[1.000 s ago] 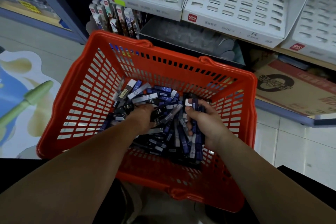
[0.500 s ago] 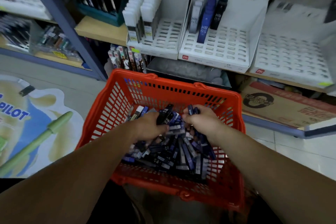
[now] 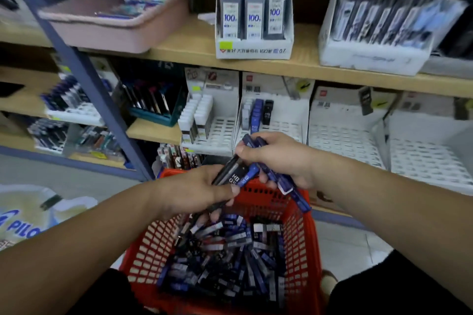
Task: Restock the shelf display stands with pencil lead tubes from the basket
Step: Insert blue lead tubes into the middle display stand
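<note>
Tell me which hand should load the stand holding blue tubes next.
Probably right. The right hand grips blue tubes directly before that stand; the left hand holds black tubes lower, above the basket.

Blue and black lead tubes (image 3: 225, 263) — heaped loose in red basket (image 3: 149, 245).

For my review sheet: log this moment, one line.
left hand: grips black tubes; right hand: grips blue tubes; both above basket; stand mostly bare

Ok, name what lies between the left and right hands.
Head view: black and blue plastic pencil lead tubes bridge the left hand and right hand, each gripping some.
</note>
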`<control>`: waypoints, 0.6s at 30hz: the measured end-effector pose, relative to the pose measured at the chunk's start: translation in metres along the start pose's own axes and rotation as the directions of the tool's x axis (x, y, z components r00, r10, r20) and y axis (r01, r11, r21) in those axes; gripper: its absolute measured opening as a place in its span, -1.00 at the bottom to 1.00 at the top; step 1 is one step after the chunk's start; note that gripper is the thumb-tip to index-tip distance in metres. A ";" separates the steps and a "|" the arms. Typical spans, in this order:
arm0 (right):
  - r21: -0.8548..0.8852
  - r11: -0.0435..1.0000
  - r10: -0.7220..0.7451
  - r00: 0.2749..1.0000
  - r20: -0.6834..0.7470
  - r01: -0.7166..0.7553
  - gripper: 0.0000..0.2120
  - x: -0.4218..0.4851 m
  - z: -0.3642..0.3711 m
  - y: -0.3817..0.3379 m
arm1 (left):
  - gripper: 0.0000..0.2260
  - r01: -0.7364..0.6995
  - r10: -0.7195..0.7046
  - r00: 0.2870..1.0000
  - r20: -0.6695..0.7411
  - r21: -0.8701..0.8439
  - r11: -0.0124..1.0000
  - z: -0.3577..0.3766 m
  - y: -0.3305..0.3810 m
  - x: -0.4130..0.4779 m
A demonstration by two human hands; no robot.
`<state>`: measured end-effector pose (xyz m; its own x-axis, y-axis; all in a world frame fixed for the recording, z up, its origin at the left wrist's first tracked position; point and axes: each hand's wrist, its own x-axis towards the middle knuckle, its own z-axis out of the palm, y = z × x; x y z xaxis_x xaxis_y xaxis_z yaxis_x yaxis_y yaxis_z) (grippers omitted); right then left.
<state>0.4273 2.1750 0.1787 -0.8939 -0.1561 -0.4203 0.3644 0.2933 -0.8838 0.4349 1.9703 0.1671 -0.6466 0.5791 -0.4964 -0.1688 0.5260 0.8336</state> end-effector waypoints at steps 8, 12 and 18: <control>0.182 0.983 0.023 0.996 -0.088 -0.007 -0.82 0.010 -0.018 -0.002 | -0.85 -0.029 0.026 0.998 -0.059 -0.044 0.999 0.008 0.012 0.032; 0.237 0.971 0.023 0.993 -0.114 0.004 -0.77 0.021 -0.025 0.007 | -0.84 0.024 -0.037 0.993 -0.108 -0.122 0.992 0.012 0.010 0.055; 0.253 0.964 -0.052 0.993 -0.105 0.077 -0.78 0.033 -0.031 0.014 | -0.87 -0.040 0.020 0.988 -0.155 -0.122 0.992 0.014 0.013 0.085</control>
<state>0.3944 2.2033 0.1586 -0.9341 -0.0708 -0.3499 0.3485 0.0323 -0.9368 0.3883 2.0347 0.1325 -0.7576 0.4860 -0.4357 -0.2325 0.4228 0.8759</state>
